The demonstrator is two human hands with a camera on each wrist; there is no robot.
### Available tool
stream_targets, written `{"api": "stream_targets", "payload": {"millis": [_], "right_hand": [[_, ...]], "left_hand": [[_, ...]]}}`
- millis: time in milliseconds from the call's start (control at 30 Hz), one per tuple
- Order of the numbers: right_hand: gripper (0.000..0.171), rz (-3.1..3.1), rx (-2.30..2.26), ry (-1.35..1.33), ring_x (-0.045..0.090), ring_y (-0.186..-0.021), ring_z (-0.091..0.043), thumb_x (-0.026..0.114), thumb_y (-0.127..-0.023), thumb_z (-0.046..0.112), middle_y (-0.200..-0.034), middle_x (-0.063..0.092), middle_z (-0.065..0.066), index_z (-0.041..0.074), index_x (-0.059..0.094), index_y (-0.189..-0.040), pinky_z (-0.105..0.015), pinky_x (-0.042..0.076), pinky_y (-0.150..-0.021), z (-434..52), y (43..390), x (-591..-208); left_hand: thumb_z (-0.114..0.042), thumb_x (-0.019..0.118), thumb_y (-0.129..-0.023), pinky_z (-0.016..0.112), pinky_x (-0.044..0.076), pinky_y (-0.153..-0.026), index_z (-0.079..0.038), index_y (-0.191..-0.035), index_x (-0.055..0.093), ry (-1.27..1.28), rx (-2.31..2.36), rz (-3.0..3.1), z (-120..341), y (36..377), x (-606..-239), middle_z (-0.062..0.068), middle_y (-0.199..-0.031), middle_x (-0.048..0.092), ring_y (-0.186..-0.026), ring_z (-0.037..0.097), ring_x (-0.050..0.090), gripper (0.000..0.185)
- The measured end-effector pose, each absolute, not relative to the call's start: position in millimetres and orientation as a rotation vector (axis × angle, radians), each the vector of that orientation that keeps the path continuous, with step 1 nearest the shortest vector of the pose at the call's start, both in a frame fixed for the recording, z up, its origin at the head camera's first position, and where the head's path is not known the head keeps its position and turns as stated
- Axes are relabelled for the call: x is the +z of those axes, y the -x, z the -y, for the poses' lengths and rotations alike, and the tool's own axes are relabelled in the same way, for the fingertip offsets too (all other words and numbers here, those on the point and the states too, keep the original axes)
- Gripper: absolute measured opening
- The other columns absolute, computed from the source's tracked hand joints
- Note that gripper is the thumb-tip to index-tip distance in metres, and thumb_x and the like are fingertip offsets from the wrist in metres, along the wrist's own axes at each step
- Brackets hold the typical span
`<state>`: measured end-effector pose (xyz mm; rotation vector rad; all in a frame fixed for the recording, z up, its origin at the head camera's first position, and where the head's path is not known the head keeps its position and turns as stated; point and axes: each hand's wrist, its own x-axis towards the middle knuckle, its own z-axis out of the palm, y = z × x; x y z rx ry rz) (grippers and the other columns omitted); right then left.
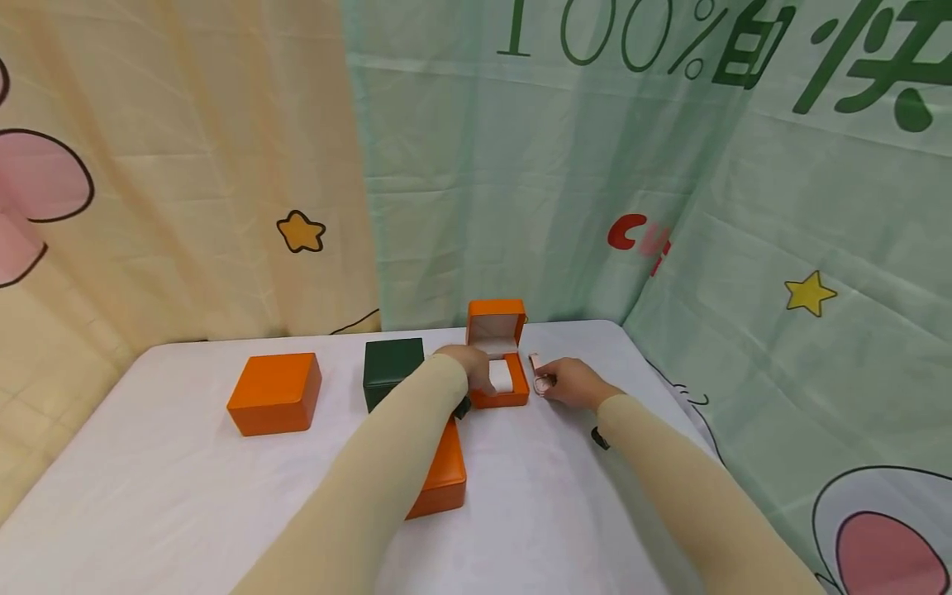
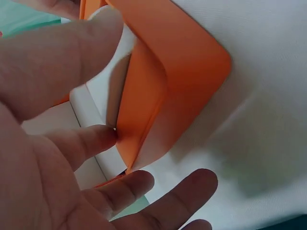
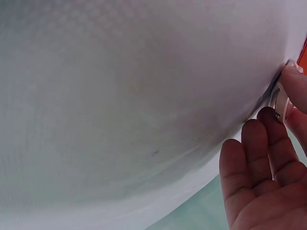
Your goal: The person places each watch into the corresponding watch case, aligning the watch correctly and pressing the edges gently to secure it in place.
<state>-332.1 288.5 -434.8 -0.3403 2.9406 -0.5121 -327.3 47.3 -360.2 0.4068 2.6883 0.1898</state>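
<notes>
An orange watch box stands with its lid up at the back of the table, a white cushion inside it. My left hand reaches in from the left. In the left wrist view its thumb and index finger pinch the cushion at two sides, while the other fingers stay spread outside the box. Just right of the box, my right hand holds a pink watch by thumb and fingertips. In the right wrist view the watch is partly hidden behind the thumb.
A closed orange box sits at the left of the white table. Nearer the middle are a dark green box and another orange box, both partly covered by my left arm. Printed curtains hang behind and to the right.
</notes>
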Motion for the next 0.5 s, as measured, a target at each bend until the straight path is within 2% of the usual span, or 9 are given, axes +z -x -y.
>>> {"api": "stream_targets", "payload": {"millis": [167,300,400,500], "right_hand": [[0.044,-2.943,-0.514,0.350,0.062,-0.104,-0.024,0.077,-0.095,0.015,-0.123,0.075,-0.010,0.004,0.069,-0.137,-0.045,0.053,-0.106,-289,332,-436],[0.043,-2.943,-0.527,0.343,0.061,-0.102,-0.023,0.078,-0.095,0.016,-0.120,0.075,-0.009,0.005,0.070,-0.136,-0.044,0.054,-0.104,-289,332,-436],[0.044,-2.937,-0.540,0.337,0.061,-0.102,-0.023,0.078,-0.095,0.016,-0.120,0.075,-0.009,0.005,0.070,-0.136,-0.042,0.054,-0.102,-289,331,-435],[0.046,-2.932,-0.540,0.318,0.060,-0.103,-0.023,0.078,-0.096,0.017,-0.121,0.074,-0.009,0.005,0.069,-0.139,-0.042,0.054,-0.102,-288,331,-434]], "left_hand": [[-0.048,0.074,-0.096,0.037,0.055,-0.090,-0.013,-0.127,0.072,-0.454,0.133,-2.729,-51,327,-365,0.002,-0.101,0.066,-0.094,0.021,0.059,0.047],[-0.047,0.076,-0.095,0.036,0.057,-0.092,-0.012,-0.122,0.074,-0.496,0.116,-2.751,-54,332,-371,0.003,-0.105,0.070,-0.093,0.020,0.060,0.044],[-0.047,0.077,-0.093,0.036,0.058,-0.091,-0.012,-0.118,0.077,-0.519,0.104,-2.769,-55,334,-373,0.003,-0.103,0.071,-0.091,0.019,0.060,0.042],[-0.045,0.079,-0.092,0.035,0.058,-0.087,-0.012,-0.113,0.078,-0.524,0.139,-2.793,-55,331,-373,0.001,-0.095,0.069,-0.087,0.019,0.060,0.039]]}}
